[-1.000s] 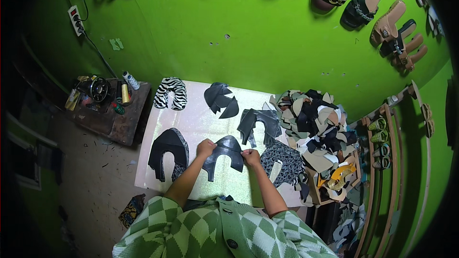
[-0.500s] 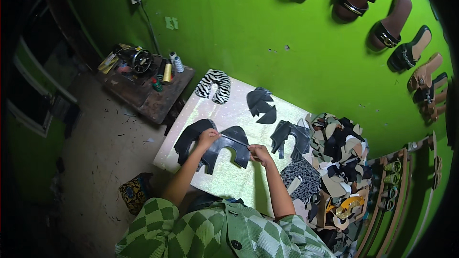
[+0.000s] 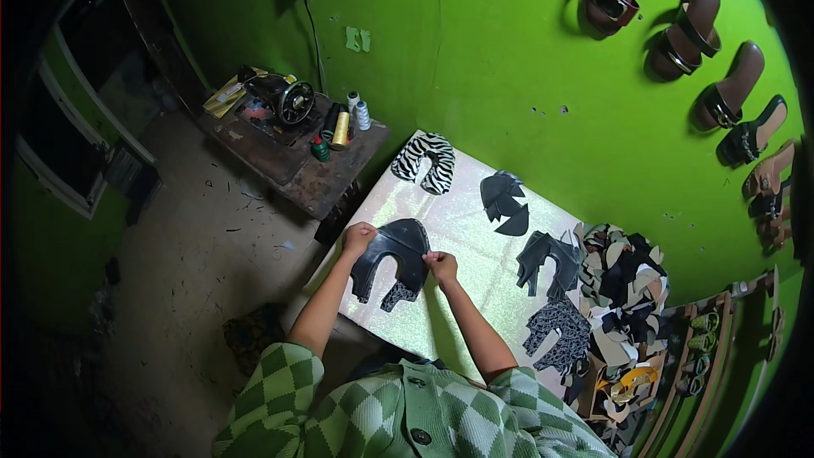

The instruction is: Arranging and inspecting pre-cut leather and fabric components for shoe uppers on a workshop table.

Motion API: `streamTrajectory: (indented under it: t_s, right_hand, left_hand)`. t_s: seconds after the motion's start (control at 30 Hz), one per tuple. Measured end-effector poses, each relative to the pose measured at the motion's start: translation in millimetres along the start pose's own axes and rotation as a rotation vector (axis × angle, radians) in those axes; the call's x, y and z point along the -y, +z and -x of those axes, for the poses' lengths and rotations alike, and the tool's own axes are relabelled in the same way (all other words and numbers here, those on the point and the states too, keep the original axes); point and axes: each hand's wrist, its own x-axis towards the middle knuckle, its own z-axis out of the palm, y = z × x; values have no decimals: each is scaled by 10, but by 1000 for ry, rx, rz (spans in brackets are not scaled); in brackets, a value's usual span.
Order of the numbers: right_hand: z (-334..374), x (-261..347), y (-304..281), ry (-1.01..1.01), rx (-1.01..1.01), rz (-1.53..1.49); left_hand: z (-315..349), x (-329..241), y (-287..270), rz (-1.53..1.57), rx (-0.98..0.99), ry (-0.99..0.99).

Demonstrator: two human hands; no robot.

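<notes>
A black horseshoe-shaped shoe upper piece [image 3: 405,242] lies over another one on the pale glittery table. Beneath its right leg, a grey-and-black patterned piece [image 3: 398,295] sticks out. My left hand [image 3: 359,238] pinches the upper piece at its upper left edge. On the opposite side, my right hand [image 3: 441,267] has finger and thumb closed on the right edge. Farther back are a zebra-striped horseshoe piece [image 3: 410,161] and dark cut pieces [image 3: 500,197]. To the right lie black upper pieces [image 3: 534,255] and a patterned stack [image 3: 566,332].
A sewing machine [image 3: 278,100] and thread spools [image 3: 341,131] stand on a worn wooden table [image 3: 292,174] at left. Scraps [image 3: 623,267] are heaped along the right edge of the worktable [image 3: 441,322]. Sandals [image 3: 685,42] hang on the green wall; a wooden rack [image 3: 688,373] stands at right.
The black upper piece has moved left, from beside the other dark piece to on top of it. Both hands went with it. The head view has shifted, so the surroundings sit farther right.
</notes>
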Motion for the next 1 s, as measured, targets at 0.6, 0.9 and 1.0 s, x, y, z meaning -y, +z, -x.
streamTrajectory:
  t_s: [0.6, 0.9, 1.0]
  right_hand:
    - [278, 292, 153, -214, -261, 282]
    - [378, 539, 218, -615, -158, 501]
    - [325, 526, 225, -647, -149, 546]
  left_hand:
    - [125, -55, 83, -195, -258, 230]
    - [620, -494, 82, -677, -84, 636]
    - [654, -409, 118, -749, -83, 699]
